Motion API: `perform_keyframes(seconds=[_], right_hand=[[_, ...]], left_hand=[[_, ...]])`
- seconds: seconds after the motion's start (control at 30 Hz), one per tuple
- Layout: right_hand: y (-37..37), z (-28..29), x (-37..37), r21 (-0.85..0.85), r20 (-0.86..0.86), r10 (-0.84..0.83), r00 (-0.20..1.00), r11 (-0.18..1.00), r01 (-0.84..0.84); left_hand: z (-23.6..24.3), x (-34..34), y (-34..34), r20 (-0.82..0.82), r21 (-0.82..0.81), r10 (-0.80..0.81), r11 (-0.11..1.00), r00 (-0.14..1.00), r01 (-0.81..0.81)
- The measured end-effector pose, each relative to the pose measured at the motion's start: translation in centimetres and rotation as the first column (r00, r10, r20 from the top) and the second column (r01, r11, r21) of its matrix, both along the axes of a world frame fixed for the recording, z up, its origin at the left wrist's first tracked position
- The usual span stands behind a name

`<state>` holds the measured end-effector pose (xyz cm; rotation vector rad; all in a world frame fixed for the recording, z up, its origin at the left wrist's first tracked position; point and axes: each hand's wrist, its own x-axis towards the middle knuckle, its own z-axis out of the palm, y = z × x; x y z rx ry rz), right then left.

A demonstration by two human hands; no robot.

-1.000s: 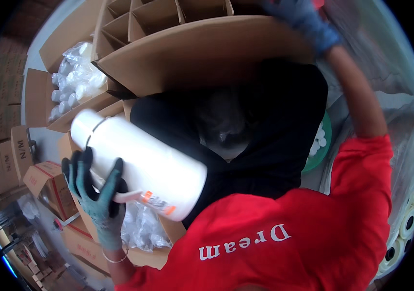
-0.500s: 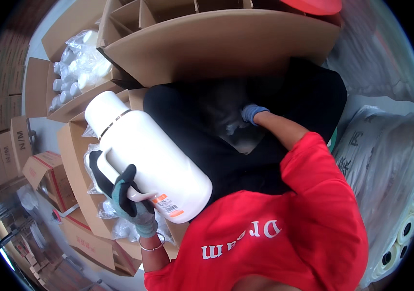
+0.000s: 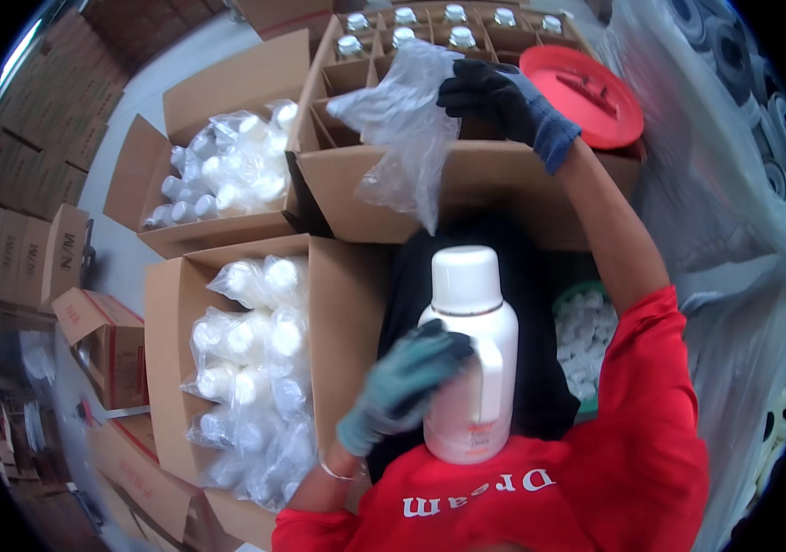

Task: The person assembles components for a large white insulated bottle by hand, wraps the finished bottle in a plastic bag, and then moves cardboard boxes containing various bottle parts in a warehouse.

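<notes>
A white thermos jug (image 3: 468, 396) with a domed lid stands upright in my lap, its handle facing right and an orange-marked label near its base. My left hand (image 3: 407, 386), in a grey-green glove with dark fingers, grips the jug's left side below the lid; motion blurs it a little. Further ahead, my right hand (image 3: 494, 97), in a dark and blue glove, pinches a crumpled clear plastic bag (image 3: 402, 120). The bag hangs over the near wall of a divided carton (image 3: 476, 170). Its lower end dangles above my dark trousers.
In the divided carton's far cells stand several silver-topped items (image 3: 402, 37). A red round lid (image 3: 586, 97) rests on its right corner. Open cartons (image 3: 163, 313) of bagged white jugs flank my left. A green tub (image 3: 586, 405) of small white pieces sits right of my leg.
The jug has gone from tilted at my left to upright in my lap. My left hand has moved from its handle to its side. My right hand has risen from my lap, bringing up the plastic bag.
</notes>
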<state>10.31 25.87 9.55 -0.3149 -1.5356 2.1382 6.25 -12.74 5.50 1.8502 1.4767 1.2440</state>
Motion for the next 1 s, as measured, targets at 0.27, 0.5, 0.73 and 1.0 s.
perform_keyframes(seconds=[0.27,0.5,0.73,1.0], right_hand=[[4.4,-0.2,-4.2,-0.468,-0.286,0.211,0.935,0.820,-0.328],[1.6,-0.9,-5.1,-0.555,-0.214,-0.105,0.971,0.831,-0.033],[-7.2,-1.0,1.8,0.805,-0.384,-0.374,0.844,0.312,0.505],[-4.6,-7.5,0.5,0.927,0.188,-0.541,0.820,0.373,0.034]], left_hand=[[1.1,-13.3,7.8,-0.358,0.437,0.686,0.722,0.633,-0.536],[0.8,-15.3,17.5,-0.581,0.563,0.571,0.797,0.580,-0.221],[-3.6,-14.0,18.7,0.045,0.296,0.615,0.745,0.788,-0.598],[-3.9,-12.5,14.4,0.961,-0.060,0.141,0.946,0.236,-0.318]])
